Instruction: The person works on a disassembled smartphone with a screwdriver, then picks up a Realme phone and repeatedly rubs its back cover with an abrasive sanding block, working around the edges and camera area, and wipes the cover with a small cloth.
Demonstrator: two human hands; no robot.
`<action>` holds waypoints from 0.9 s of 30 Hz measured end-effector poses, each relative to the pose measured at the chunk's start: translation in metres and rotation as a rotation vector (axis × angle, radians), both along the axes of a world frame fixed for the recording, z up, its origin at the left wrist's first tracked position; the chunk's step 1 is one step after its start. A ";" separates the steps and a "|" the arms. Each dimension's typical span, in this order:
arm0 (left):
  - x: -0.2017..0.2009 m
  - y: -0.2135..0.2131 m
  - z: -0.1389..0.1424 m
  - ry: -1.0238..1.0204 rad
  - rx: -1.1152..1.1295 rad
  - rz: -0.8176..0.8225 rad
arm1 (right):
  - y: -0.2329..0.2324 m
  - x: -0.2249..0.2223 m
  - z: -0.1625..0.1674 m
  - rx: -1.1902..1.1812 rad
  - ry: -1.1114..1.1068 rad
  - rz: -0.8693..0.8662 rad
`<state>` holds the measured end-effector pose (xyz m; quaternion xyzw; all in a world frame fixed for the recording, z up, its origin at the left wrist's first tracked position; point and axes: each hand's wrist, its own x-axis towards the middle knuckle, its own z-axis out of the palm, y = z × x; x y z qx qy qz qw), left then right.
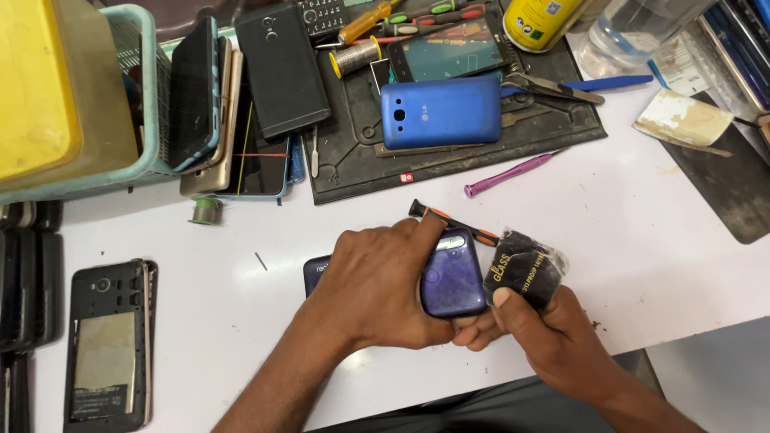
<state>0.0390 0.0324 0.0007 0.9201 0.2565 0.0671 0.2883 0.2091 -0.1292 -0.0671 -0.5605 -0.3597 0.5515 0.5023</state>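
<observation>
— Two hands on one job: your left hand (385, 281) presses the purple phone (449, 277) flat on the tabletop (642, 232), below the blue phone (441, 111).

— And your right hand (545, 333) grips a black wad (523, 273) beside it; wiping seems underway, so steady pressure comes next.

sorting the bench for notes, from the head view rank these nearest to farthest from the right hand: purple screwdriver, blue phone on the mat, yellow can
From the right hand:
1. The purple screwdriver, on the white table just above the hand.
2. The blue phone, lying back up on the black mat, farther up and to the left.
3. The yellow can, at the top edge, behind the mat.
</observation>
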 end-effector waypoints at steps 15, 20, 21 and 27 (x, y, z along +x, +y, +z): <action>0.002 -0.001 0.001 -0.050 0.000 0.026 | -0.006 -0.010 -0.010 0.091 -0.087 -0.135; 0.001 0.000 -0.001 -0.044 0.021 0.032 | -0.002 -0.011 -0.012 0.075 -0.086 -0.129; 0.002 -0.001 -0.001 -0.022 -0.001 0.038 | -0.004 -0.011 -0.011 0.072 -0.089 -0.133; 0.001 -0.001 0.001 -0.047 -0.011 0.036 | -0.009 -0.012 -0.010 0.178 -0.075 -0.104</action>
